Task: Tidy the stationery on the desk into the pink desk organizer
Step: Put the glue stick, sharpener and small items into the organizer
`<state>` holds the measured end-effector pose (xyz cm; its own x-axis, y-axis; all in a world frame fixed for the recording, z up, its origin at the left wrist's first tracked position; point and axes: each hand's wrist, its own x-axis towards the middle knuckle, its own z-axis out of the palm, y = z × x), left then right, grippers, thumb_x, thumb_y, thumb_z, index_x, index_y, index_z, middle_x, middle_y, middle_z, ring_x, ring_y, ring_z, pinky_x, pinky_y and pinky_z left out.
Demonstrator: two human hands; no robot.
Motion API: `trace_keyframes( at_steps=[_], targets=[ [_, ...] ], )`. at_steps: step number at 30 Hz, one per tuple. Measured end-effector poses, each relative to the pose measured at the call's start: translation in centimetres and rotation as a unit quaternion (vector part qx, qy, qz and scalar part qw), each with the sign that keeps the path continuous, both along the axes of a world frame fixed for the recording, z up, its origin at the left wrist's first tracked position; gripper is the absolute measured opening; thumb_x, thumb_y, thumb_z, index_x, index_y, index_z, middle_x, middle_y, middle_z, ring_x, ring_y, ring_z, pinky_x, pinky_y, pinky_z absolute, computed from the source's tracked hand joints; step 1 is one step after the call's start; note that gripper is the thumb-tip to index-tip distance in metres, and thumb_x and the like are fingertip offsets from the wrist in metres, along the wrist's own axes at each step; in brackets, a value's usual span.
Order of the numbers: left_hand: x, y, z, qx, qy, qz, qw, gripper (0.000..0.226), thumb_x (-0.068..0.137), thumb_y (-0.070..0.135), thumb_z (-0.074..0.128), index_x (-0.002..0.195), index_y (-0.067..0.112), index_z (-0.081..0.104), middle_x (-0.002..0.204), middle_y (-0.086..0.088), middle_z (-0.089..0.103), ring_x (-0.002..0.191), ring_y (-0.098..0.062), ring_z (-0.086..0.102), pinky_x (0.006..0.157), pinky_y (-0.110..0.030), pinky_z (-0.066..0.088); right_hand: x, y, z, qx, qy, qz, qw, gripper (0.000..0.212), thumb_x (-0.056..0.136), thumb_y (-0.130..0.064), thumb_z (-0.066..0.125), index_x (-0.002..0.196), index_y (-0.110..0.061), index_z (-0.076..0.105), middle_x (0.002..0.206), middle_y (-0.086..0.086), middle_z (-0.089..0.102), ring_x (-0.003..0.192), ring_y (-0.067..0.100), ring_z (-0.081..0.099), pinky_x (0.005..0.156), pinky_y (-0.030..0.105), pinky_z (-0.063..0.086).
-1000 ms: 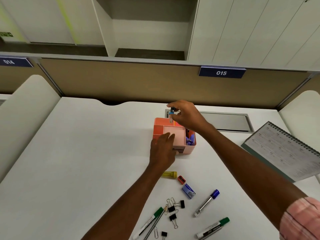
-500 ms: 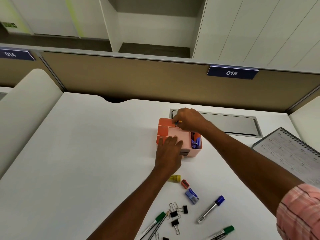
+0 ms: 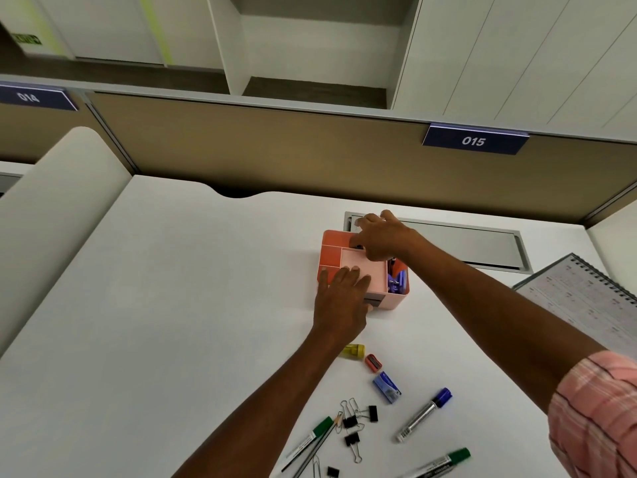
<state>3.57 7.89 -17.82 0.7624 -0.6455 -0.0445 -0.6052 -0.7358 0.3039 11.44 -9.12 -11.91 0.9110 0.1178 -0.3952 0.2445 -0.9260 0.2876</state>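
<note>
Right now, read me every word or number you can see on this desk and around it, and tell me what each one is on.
"015": on the right blue plate, on top of the partition.
"014": on the left blue plate, same partition.
Green sign, top left: too blurred to read.
Print on the markers: too small to read.
Print on the spiral pad: too small to read.
</note>
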Motion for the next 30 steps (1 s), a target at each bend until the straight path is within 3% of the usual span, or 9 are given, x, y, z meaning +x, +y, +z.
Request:
trace_keyframes(
  at_steps=[4,8,12,15,19,21,25,30],
  targets=[
    [-0.2,0.0,0.0,-0.001,0.003,-0.002,1.000,0.066,0.095,0.044,0.065,0.154,0.027,0.041,0.164,-0.002,0.035,0.154,-0.025,0.026,0.126,-0.052,0.002,-0.3,0.0,-0.2,0.034,-0.002,-0.023,0.999,0.051,0.095,-0.021,0.062,0.142,-0.042,0.054,0.163,0.011,0.033,0.153,0.032,0.024,0.120,0.060,0.018],
    [-0.2,0.4,0.4,-0.059,0.016,0.010,0.998,0.059,0.096,0.037,0.065,0.151,0.025,0.046,0.162,-0.001,0.039,0.152,-0.023,0.031,0.127,-0.049,0.008,-0.8,-0.3,0.0,0.085,-0.033,-0.034,0.995,0.063,0.092,-0.019,0.067,0.146,-0.044,0.047,0.163,0.009,0.034,0.152,0.031,0.027,0.118,0.055,0.023],
    [-1.3,0.9,1.8,-0.202,-0.020,0.083,0.976,0.045,0.093,0.024,0.072,0.137,0.019,0.063,0.142,-0.005,0.062,0.134,-0.025,0.054,0.119,-0.047,0.037,-1.6,-0.9,0.9,0.125,-0.081,-0.043,0.988,0.067,0.088,-0.017,0.071,0.147,-0.038,0.048,0.162,0.009,0.037,0.149,0.032,0.032,0.115,0.054,0.030],
    [-2.3,1.8,2.6,-0.264,-0.013,0.130,0.956,0.034,0.098,0.023,0.065,0.132,0.020,0.067,0.135,-0.001,0.066,0.126,-0.020,0.058,0.107,-0.040,0.052,-3.3,-0.7,2.0,0.164,-0.131,-0.069,0.975,0.067,0.085,-0.013,0.075,0.146,-0.029,0.052,0.160,0.009,0.040,0.147,0.032,0.037,0.115,0.052,0.035],
    [-3.9,2.9,2.9,-0.284,0.006,0.146,0.948,0.030,0.098,0.025,0.066,0.128,0.021,0.069,0.132,0.001,0.067,0.124,-0.017,0.060,0.102,-0.037,0.056,-8.1,0.6,3.0,0.255,-0.243,-0.099,0.931,0.047,0.087,-0.011,0.074,0.133,-0.015,0.065,0.138,0.013,0.061,0.123,0.033,0.058,0.094,0.045,0.054],
    [-4.8,3.4,2.8,-0.287,0.016,0.149,0.946,0.030,0.096,0.026,0.068,0.126,0.022,0.069,0.131,0.001,0.068,0.122,-0.017,0.062,0.102,-0.037,0.056,-11.4,1.5,3.0,0.282,-0.270,-0.104,0.915,0.039,0.090,-0.014,0.074,0.128,-0.013,0.067,0.134,0.012,0.063,0.118,0.030,0.060,0.085,0.040,0.057],
    [-6.2,4.8,2.2,-0.277,0.049,0.174,0.944,0.028,0.096,0.025,0.069,0.123,0.023,0.069,0.128,0.002,0.068,0.115,-0.016,0.063,0.096,-0.036,0.058,-17.7,2.6,1.5,0.328,-0.262,-0.125,0.899,0.032,0.094,-0.012,0.070,0.126,-0.016,0.070,0.128,0.005,0.066,0.116,0.023,0.060,0.088,0.033,0.057],
    [-8.8,5.6,0.7,-0.257,0.123,0.161,0.945,0.018,0.098,0.021,0.065,0.112,0.027,0.073,0.112,0.012,0.070,0.099,-0.007,0.065,0.087,-0.028,0.058,-24.2,4.1,-2.9,0.386,-0.178,-0.256,0.868,0.032,0.096,-0.029,0.070,0.127,-0.022,0.067,0.117,-0.004,0.065,0.101,0.012,0.062,0.082,0.023,0.051]
  ],
)
